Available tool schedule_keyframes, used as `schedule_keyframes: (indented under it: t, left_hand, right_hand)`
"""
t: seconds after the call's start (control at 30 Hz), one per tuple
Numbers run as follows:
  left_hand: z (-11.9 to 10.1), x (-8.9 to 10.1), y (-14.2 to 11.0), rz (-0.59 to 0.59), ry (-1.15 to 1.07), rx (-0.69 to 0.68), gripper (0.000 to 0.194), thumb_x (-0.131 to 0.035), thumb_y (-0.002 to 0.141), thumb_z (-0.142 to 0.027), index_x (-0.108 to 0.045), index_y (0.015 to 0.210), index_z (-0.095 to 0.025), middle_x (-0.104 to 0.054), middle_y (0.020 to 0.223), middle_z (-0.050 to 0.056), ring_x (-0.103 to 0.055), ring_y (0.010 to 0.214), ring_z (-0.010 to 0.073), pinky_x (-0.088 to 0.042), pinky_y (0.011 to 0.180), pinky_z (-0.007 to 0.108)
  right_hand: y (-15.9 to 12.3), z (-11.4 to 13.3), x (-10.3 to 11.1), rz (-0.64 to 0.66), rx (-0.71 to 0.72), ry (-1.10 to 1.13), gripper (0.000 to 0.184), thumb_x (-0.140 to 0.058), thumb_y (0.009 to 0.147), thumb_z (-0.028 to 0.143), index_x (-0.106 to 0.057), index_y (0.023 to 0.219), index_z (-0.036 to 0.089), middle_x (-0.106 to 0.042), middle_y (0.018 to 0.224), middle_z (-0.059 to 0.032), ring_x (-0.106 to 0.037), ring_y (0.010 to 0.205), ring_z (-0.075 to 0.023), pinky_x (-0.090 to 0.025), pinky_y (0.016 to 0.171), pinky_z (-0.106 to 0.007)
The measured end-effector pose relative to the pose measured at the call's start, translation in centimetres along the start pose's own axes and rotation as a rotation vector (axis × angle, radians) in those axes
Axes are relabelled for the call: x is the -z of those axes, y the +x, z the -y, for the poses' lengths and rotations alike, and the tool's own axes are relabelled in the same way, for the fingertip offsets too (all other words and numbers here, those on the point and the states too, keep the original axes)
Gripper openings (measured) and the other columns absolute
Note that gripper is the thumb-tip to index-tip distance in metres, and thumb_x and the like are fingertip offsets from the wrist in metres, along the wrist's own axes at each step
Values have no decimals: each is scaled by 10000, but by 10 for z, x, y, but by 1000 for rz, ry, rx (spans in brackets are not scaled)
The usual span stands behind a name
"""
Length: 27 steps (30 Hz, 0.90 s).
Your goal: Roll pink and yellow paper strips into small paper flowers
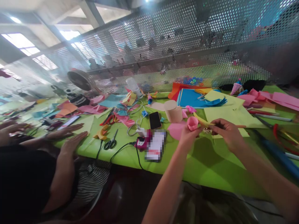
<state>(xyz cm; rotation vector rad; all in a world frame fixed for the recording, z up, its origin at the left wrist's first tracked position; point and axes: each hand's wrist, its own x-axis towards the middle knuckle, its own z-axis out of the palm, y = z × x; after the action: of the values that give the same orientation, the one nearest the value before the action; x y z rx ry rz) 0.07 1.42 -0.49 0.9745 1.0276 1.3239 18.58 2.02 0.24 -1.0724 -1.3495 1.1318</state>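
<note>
The pink paper cup [192, 123], gripped by the left hand [188, 135] above the green table [205, 175], is probably light and easily crushed, so better held gently near its base, while the right hand [226, 131] pinches a yellow paper strip [201, 120]

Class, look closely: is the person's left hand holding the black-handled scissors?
No: the left hand holds a pink cup-shaped piece, while the black-handled scissors lie on the green table.
</note>
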Motion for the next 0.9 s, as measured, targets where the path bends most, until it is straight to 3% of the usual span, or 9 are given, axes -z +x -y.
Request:
schedule_keyframes:
  t: [0.1,0.23,0.37,0.47,0.53,0.7,0.9]
  left_hand:
    - [1,-4,-3,48,3,-20,585,-1010,554,-554,-705,861,-161,-668,755,3,-537,647,93,-460,603,235]
    - [9,-3,-1,53,63,-99,521,-974,627,-544,-680,847,-174,-677,784,4,-579,714,124,-501,694,270]
    - [14,0,-2,90,397,-231,331,-883,750,-284,-728,1028,-195,-750,915,22,-652,837,180,-520,787,304]
    - [13,3,-5,154,665,-323,404,-789,734,-102,-741,1120,-211,-785,1014,38,-680,897,215,-510,814,323]
    - [12,4,-7,189,718,-360,459,-751,724,-61,-741,1154,-220,-797,1066,40,-696,927,224,-509,823,320]
    - [14,4,-7,217,649,-303,458,-801,756,-129,-745,1201,-218,-815,1081,50,-725,942,234,-541,846,329]
    - [21,3,-2,171,527,-228,585,-917,758,-299,-718,1304,-227,-810,1188,94,-738,1027,270,-572,921,390]
  right_hand:
    - [-2,1,-4,97,-78,27,507,-912,691,664,-750,876,221,-721,764,-6,-644,653,-161,-554,642,-308]
    - [-2,4,2,130,-78,-15,430,-882,776,586,-790,998,230,-765,891,-34,-684,794,-193,-555,706,-312]
    - [2,3,11,57,2,-45,377,-859,830,539,-780,1053,245,-762,963,-32,-674,870,-198,-541,761,-318]
    - [4,1,15,44,9,-130,408,-857,831,536,-772,1100,241,-733,912,-17,-632,786,-175,-511,708,-311]
    - [4,1,15,49,32,-176,443,-857,820,549,-778,1133,245,-726,893,-11,-609,735,-164,-497,670,-307]
    - [5,12,18,100,49,-101,412,-887,766,601,-812,952,241,-777,860,-29,-696,790,-201,-580,760,-355]
    - [-1,32,36,-42,184,-99,238,-868,844,459,-820,1014,299,-812,959,-12,-756,885,-228,-615,856,-396]
